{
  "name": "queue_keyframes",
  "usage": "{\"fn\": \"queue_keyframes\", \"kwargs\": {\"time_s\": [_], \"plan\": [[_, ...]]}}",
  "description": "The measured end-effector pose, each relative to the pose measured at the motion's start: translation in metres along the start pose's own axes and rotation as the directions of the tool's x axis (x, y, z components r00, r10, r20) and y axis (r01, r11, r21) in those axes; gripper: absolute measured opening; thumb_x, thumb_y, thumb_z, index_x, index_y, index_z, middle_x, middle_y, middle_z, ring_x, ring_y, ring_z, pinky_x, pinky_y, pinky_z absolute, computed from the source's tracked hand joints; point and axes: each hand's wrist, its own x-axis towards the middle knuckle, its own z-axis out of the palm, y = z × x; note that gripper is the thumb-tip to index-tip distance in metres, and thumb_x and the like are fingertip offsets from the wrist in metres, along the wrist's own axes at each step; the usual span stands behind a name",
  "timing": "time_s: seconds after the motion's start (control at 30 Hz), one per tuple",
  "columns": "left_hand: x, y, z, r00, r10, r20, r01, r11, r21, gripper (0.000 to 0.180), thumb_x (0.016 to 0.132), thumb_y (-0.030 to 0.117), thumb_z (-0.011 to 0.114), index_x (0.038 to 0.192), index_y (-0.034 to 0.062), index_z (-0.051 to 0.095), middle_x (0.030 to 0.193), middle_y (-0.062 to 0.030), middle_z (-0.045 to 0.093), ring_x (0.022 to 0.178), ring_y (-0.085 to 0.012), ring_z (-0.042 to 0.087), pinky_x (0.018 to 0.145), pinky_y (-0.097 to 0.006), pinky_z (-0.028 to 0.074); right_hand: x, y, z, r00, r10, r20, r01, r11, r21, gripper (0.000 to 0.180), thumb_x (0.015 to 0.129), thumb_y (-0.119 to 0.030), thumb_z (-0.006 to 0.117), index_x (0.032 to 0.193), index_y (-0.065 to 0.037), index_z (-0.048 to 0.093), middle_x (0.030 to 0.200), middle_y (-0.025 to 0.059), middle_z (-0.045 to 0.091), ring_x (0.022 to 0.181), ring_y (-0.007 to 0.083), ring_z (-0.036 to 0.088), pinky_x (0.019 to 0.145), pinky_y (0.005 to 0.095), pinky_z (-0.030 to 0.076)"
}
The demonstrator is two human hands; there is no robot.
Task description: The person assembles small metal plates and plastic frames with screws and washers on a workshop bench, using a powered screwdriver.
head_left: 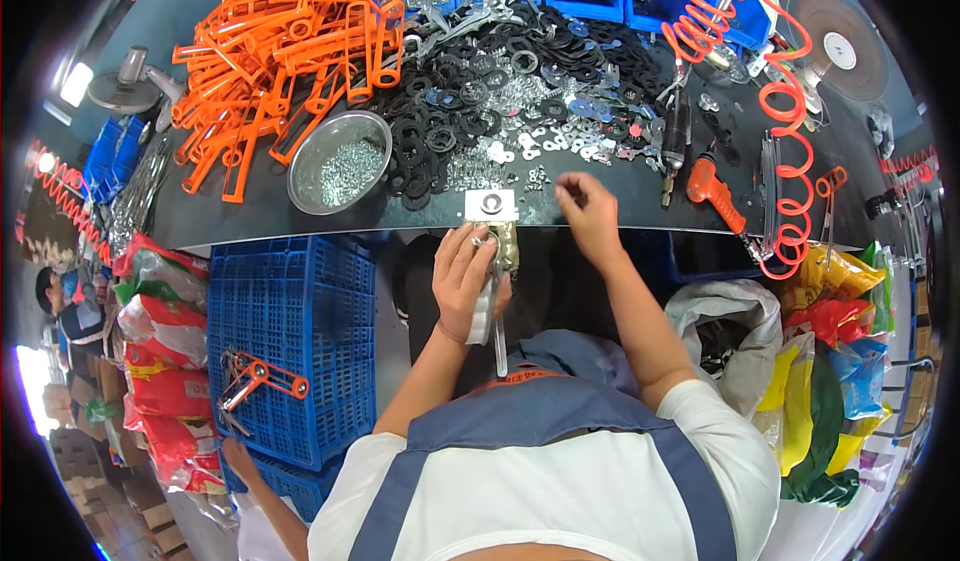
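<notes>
— Why is that metal piece sitting half off the bench?

— From my head camera, my left hand (462,279) has a flat metal tool part (497,306) clamped against the near edge of the bench (640,201), its long end hanging down toward my lap. I judge the edge gives me something to brace on. Just beyond my fingers a small white block with a black washer (491,203) on it sits on the bench, so the piece lines up under it.

— And the hand itself?

— Curled closed round the part, fingers wrapped over it from the left, palm turned down, wrist bent back toward my chest. The forearm comes up from the lower middle.

— What about the other one?

— My right hand (588,213) is further out, over the bench to the right of the block, at the near fringe of the pile of black washers (480,91) and small silver fittings. The fingertips are pinched together, pointing far and left; whether they have a fitting between them I cannot tell, it's too small. The elbow is out to the right, the arm stretched.

— Everything else is laid out within reach?

— Seems so. The steel bowl of small screws (340,161) is to the far left, orange plastic frames (280,51) are heaped beyond it, and the orange power screwdriver (715,193) lies to the right on its coiled hose. A blue crate (290,301) stands at my near left with one finished orange-handled piece on it.
</notes>
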Motion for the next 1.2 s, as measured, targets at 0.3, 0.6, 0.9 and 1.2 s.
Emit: {"fn": "queue_keyframes", "kwargs": {"time_s": [0.3,0.6,0.9,1.2], "plan": [[-0.007,-0.014,0.007,0.963,-0.106,0.247,0.120,0.992,-0.045,0.057,0.060,0.012,0.080,0.112,0.0015,0.058,0.117,-0.0187,0.058,0.113,-0.0351,0.054,0.100,-0.048,0.039,0.115,0.060,0.017,0.956,-0.284,-0.073,0.191,0.794,-0.577,0.017,0.074,-0.008,0.066,0.090,-0.003,0.065,0.095,0.0143,0.058,0.085,0.0304,0.060,0.074,0.0387,0.049],[-0.005,-0.028,0.004,0.931,-0.149,0.332,0.193,0.976,-0.104,0.059,0.060,0.019,0.081,0.112,0.0033,0.059,0.114,-0.0173,0.060,0.110,-0.0331,0.056,0.100,-0.046,0.039,0.111,0.039,0.008,0.939,-0.324,-0.113,0.252,0.875,-0.412,0.016,0.080,-0.014,0.065,0.092,-0.004,0.068,0.086,0.0117,0.063,0.076,0.0273,0.061,0.069,0.0351,0.049],[-0.014,-0.018,0.001,0.939,-0.096,0.331,0.108,0.994,-0.019,0.060,0.059,0.020,0.081,0.113,0.0054,0.060,0.120,-0.0179,0.055,0.115,-0.0371,0.050,0.099,-0.046,0.039,-0.025,-0.054,0.016,0.757,-0.641,0.124,0.653,0.742,-0.151,0.019,0.070,0.000,0.067,0.088,-0.003,0.066,0.087,0.0072,0.062,0.073,0.0208,0.061,0.062,0.0292,0.051],[-0.024,-0.019,-0.006,0.935,-0.329,0.133,0.352,0.907,-0.232,0.024,0.074,-0.003,0.066,0.098,-0.0004,0.061,0.112,-0.0160,0.058,0.101,-0.0310,0.058,0.086,-0.036,0.047,-0.033,-0.043,0.024,0.517,-0.727,0.451,0.854,0.470,-0.222,0.024,0.066,-0.007,0.062,0.089,-0.002,0.063,0.091,0.0058,0.059,0.082,0.0213,0.060,0.065,0.0294,0.052]]}}
